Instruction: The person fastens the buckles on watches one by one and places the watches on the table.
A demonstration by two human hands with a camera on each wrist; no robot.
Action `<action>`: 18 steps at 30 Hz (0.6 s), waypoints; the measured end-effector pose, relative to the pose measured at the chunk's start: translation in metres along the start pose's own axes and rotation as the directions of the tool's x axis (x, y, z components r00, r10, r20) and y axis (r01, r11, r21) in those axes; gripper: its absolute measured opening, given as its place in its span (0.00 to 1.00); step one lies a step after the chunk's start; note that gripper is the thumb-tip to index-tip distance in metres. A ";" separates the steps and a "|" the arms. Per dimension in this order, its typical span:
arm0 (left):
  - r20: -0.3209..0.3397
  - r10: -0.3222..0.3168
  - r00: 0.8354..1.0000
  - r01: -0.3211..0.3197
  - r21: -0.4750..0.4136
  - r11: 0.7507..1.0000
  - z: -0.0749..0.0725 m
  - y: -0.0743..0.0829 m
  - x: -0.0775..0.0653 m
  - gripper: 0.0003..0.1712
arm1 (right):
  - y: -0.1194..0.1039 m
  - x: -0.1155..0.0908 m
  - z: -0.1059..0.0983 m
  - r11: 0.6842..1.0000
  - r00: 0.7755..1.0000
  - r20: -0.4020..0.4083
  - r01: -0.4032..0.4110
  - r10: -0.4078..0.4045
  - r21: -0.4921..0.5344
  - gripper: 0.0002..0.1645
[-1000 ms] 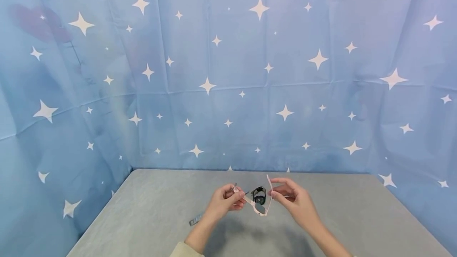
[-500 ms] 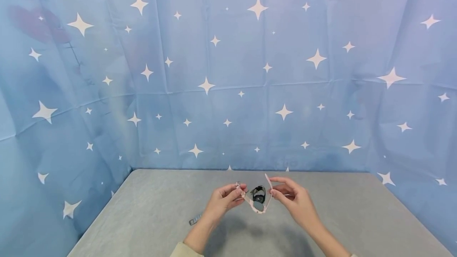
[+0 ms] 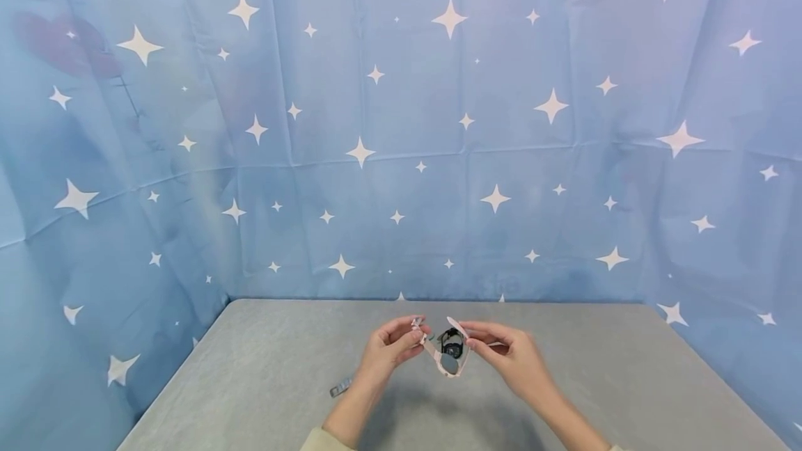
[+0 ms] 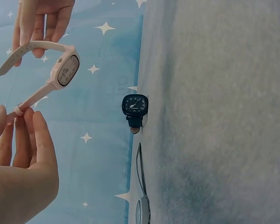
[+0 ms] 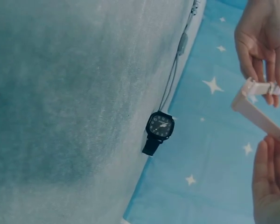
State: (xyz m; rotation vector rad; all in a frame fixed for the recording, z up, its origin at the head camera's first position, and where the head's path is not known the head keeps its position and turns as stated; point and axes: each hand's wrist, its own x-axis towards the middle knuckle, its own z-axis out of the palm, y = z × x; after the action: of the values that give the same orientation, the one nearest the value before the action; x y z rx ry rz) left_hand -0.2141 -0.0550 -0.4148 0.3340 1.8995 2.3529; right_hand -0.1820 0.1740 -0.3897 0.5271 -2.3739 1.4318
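Note:
A pale pink wristwatch (image 3: 448, 365) hangs between my two hands above the table, its dial lowest and its strap bent into a U. With thumb and fingers my left hand (image 3: 390, 348) pinches the buckle end. My right hand (image 3: 510, 355) pinches the other strap half, whose free tip sticks out past the fingertips. In the left wrist view the strap's row of holes and the round-cornered watch face (image 4: 68, 71) show. A black wristwatch (image 4: 135, 105) stands on the table beyond, partly overlapped by the pink one in the head view.
On the grey table (image 3: 276, 367), a small grey-blue object (image 3: 341, 387) lies beside my left forearm. A corded item (image 5: 182, 44) lies near the black watch in the right wrist view. A blue curtain (image 3: 401, 89) with white stars rises behind the table.
My right hand has moved left, closer to my left hand, drawing the pink watch's strap ends together. The left hand has turned slightly, lifting the buckle end. The black watch stays put.

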 end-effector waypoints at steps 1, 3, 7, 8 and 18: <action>0.000 0.007 1.000 -0.007 0.005 1.000 0.000 0.000 -0.001 0.24 | 0.000 0.000 0.000 1.000 1.000 0.003 0.002 -0.002 0.000 0.15; 0.012 0.027 1.000 -0.027 0.013 1.000 0.001 -0.001 -0.001 0.24 | -0.001 -0.001 0.001 1.000 1.000 0.003 0.001 -0.001 0.000 0.15; 0.045 0.059 0.997 -0.060 0.018 0.998 0.002 -0.001 -0.002 0.23 | -0.001 -0.001 0.002 1.000 1.000 -0.001 -0.005 0.005 -0.009 0.15; 0.050 0.063 0.997 -0.064 0.021 0.998 0.002 -0.001 -0.002 0.23 | -0.001 -0.001 0.002 1.000 1.000 0.000 -0.003 0.003 -0.016 0.15; 0.080 0.087 0.993 -0.094 0.095 0.991 0.011 0.003 -0.006 0.21 | -0.002 0.000 0.007 0.995 0.995 0.058 0.083 -0.081 -0.045 0.14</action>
State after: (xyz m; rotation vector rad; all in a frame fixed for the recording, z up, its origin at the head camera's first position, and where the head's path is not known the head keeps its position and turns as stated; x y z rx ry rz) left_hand -0.2054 -0.0466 -0.4106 0.5211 2.0099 2.2697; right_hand -0.1816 0.1667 -0.3908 0.6527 -2.3937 1.3384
